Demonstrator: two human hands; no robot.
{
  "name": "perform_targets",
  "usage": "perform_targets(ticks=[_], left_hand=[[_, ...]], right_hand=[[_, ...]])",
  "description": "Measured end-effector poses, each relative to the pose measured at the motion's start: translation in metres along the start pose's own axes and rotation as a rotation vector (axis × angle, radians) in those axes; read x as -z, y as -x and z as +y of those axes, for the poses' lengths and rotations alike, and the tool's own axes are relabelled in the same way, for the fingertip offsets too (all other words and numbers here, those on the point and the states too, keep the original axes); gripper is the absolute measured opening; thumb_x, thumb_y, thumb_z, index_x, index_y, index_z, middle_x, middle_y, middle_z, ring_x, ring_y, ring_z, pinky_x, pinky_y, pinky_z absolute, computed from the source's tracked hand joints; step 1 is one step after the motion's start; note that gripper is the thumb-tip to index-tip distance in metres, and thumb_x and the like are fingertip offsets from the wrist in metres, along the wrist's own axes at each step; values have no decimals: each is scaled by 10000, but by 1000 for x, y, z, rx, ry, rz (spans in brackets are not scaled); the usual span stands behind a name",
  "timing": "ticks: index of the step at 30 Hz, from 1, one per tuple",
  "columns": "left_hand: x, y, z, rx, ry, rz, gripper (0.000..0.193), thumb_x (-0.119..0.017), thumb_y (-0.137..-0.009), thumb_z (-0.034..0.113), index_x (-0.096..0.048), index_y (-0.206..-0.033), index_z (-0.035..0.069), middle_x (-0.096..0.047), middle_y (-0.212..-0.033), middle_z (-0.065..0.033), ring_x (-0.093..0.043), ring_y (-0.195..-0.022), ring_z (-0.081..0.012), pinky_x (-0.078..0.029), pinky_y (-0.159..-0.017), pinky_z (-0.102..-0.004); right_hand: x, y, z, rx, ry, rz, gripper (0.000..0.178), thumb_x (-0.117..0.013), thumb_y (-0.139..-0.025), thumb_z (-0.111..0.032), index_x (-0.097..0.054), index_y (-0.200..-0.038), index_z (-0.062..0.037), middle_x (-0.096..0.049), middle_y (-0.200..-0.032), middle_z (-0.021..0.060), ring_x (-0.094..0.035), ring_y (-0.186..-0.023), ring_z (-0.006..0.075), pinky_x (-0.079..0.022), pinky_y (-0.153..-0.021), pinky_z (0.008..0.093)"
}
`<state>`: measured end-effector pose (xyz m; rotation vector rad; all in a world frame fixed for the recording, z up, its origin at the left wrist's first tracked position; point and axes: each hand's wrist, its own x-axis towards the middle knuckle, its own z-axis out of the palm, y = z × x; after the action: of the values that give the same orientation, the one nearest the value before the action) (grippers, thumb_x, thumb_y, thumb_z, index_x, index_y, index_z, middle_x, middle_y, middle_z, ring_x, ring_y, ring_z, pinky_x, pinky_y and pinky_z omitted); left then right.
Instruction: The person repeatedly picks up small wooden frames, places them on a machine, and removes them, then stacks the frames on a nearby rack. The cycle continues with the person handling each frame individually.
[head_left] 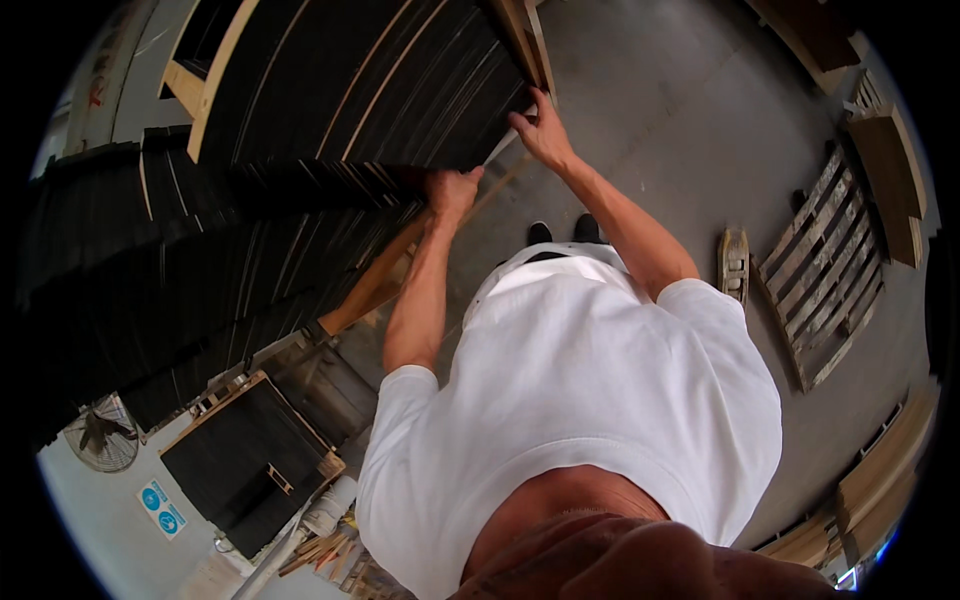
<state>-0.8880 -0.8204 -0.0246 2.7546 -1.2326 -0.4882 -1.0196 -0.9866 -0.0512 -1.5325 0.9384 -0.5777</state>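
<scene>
A large stack of thin black sheets (420,90) with some pale edges fills the upper left. My left hand (455,193) is closed at the near edge of this stack. From it a thin pale-edged sheet (508,138) runs toward my right hand (543,130). That hand is at the stack's right corner, with fingers curled and thumb set against the sheet. Most of the sheet is hidden among the others. Both arms reach forward from my body.
A wooden board (375,275) lies under the stack. To the right, a slatted pallet (825,270) rests on the grey floor beside a worn yellowish object (733,263). Brown panels (890,185) stand beyond. At lower left are a fan (102,435) and a dark panel stack (250,460).
</scene>
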Motion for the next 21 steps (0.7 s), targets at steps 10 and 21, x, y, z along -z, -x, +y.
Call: perform_targets(ticks=[10,21], left_hand=[[7,-26,-6,-203,121,263,441,-762,-729,382,-696,-801,-48,-668,-808,-248,-664,-820,-371,-504,-738,-408],[18,-28,2,15,42,34,445,-724,-779,384,-695,-822,-58,-661,-825,-259,-665,-845,-366,-503,-730,-403]], right_hand=[[13,-8,-12,116,58,31,644,-621,-809,-139,-344,-1377,-16,-586,-1115,196,-644,-932,298,-493,-838,391],[-1,-7,-6,125,29,87,684,-643,-811,-129,-316,-1401,-16,-618,-1059,157,-659,-880,257,-506,-795,357]])
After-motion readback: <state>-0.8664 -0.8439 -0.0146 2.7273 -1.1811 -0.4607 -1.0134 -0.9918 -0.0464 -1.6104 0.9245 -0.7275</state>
